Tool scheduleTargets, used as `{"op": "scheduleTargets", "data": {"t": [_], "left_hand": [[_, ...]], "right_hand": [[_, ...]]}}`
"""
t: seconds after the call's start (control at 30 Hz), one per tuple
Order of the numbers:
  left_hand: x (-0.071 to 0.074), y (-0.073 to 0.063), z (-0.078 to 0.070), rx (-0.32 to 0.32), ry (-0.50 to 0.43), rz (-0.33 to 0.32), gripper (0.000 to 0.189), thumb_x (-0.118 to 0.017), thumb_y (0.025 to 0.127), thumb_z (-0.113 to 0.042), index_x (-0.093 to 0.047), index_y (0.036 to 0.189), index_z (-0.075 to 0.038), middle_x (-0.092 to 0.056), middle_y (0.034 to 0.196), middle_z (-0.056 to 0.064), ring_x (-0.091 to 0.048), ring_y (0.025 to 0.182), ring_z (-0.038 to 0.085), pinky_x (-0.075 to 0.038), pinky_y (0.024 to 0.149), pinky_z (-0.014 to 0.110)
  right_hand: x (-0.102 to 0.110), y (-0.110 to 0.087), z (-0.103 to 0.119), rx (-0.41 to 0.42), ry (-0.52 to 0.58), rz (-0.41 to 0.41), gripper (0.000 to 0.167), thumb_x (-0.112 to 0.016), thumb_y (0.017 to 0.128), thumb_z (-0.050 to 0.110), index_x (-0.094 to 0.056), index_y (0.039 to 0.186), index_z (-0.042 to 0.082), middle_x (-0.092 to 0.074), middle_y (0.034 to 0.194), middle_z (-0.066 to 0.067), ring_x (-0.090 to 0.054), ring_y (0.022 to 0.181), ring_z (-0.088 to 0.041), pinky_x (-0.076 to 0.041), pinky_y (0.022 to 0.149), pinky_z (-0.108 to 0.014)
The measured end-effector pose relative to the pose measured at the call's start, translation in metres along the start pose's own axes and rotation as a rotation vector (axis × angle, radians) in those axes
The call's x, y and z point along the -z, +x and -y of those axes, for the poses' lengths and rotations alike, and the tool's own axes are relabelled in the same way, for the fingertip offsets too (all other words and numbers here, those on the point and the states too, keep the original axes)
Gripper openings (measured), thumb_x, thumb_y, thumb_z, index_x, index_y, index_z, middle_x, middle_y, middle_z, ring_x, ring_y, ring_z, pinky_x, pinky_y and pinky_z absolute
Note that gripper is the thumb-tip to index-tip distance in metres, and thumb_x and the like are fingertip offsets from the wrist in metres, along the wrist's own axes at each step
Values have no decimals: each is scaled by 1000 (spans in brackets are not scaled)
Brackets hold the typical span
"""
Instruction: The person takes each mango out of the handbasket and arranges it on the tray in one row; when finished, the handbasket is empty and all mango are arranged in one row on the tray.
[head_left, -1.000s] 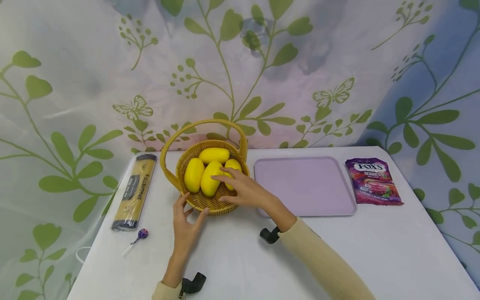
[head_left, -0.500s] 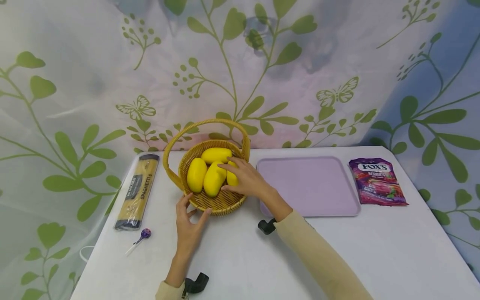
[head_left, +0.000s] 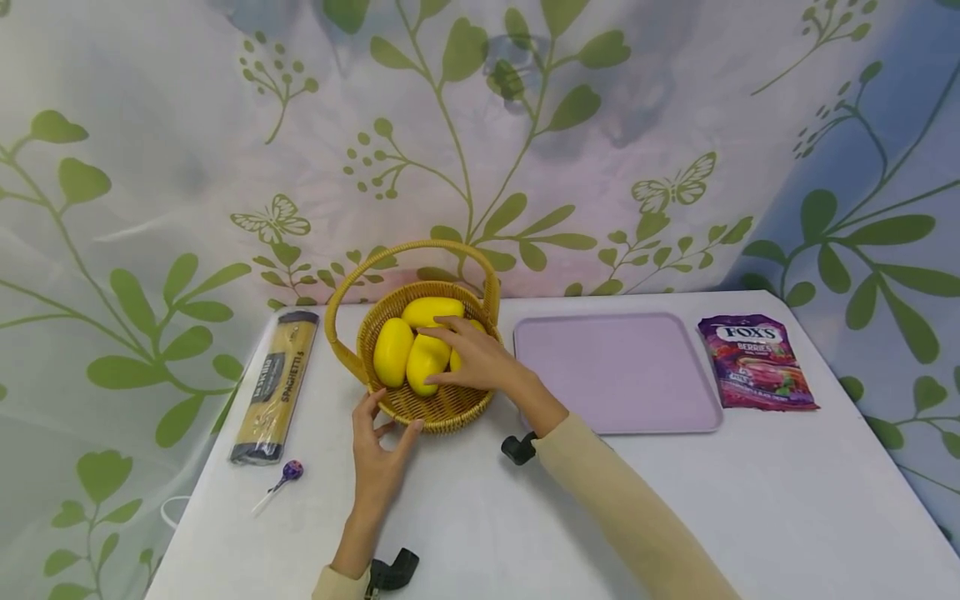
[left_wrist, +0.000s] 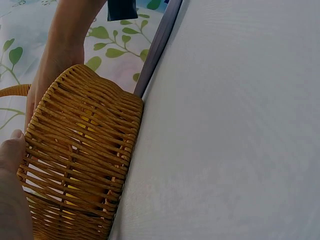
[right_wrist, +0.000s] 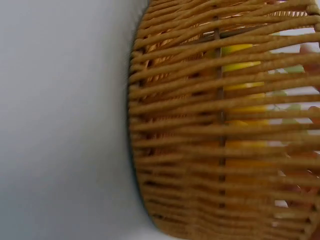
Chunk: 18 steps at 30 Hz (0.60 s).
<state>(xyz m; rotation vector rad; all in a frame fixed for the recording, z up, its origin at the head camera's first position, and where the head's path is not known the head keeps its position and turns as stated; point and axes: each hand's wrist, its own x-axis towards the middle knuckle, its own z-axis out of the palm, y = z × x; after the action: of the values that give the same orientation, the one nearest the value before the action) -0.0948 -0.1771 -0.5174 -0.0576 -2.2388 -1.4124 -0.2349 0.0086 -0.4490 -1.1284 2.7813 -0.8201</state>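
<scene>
A woven wicker basket (head_left: pixel 427 415) with a tall arched handle holds several smooth yellow mangoes (head_left: pixel 392 352). My right hand (head_left: pixel 480 360) reaches in over its right side. Thumb and fingers bend round the middle mango (head_left: pixel 424 367), covering part of it. Another mango (head_left: pixel 476 333) is partly hidden behind that hand. At the basket's front left, my left hand (head_left: pixel 377 454) touches the rim with spread fingers and thumb. In the left wrist view its thumb (left_wrist: pixel 11 154) lies against the weave. The right wrist view shows the basket wall (right_wrist: pixel 200 125), with yellow through the gaps.
A lilac tray (head_left: pixel 618 375) lies right of the basket, and a purple candy bag (head_left: pixel 759 364) lies beyond it. Left of the basket are a spaghetti pack (head_left: pixel 276 387) and a lollipop (head_left: pixel 291 472). A leaf-patterned curtain (head_left: pixel 555 167) hangs behind the white table (head_left: pixel 480 533).
My right hand has shifted slightly left and lower onto the middle mango, which has tilted a little. My left hand stays at the basket's rim.
</scene>
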Motion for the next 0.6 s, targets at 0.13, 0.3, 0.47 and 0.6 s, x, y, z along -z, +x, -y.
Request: {"op": "scheduleTargets", "data": {"t": [0.13, 0.3, 0.47, 0.6], "left_hand": [[0, -1, -4, 0, -1, -3, 68, -77, 83, -6, -41, 141, -2, -35, 147, 26, -43, 130, 43, -48, 88, 57], [0, -2, 7, 20, 15, 3, 70, -78, 84, -13, -41, 143, -10, -36, 150, 16, -44, 132, 35, -51, 89, 47], [1, -1, 12, 21, -1, 15, 70, -78, 84, -16, -41, 142, -4, -36, 150, 14, -43, 132, 35, -52, 89, 43], [3, 0, 2, 4, 5, 12, 68, -77, 84, -12, -41, 142, -6, -36, 149, 18, -44, 130, 39, -52, 88, 45]], "right_hand": [[-3, 7, 4, -15, -9, 1, 84, -72, 78, 62, -41, 149, 28, -35, 156, -7, -38, 140, -29, -39, 108, -51], [-9, 12, 4, -23, -94, 23, 89, -71, 75, 67, -40, 150, 29, -36, 155, -10, -40, 138, -34, -27, 114, -55], [-14, 14, 2, -57, -141, 78, 95, -72, 72, 70, -36, 151, 31, -32, 156, -13, -37, 140, -39, -17, 117, -58], [-16, 15, 2, -70, -168, 101, 95, -71, 72, 70, -36, 151, 32, -33, 156, -12, -36, 141, -33, -16, 118, -57]]}}
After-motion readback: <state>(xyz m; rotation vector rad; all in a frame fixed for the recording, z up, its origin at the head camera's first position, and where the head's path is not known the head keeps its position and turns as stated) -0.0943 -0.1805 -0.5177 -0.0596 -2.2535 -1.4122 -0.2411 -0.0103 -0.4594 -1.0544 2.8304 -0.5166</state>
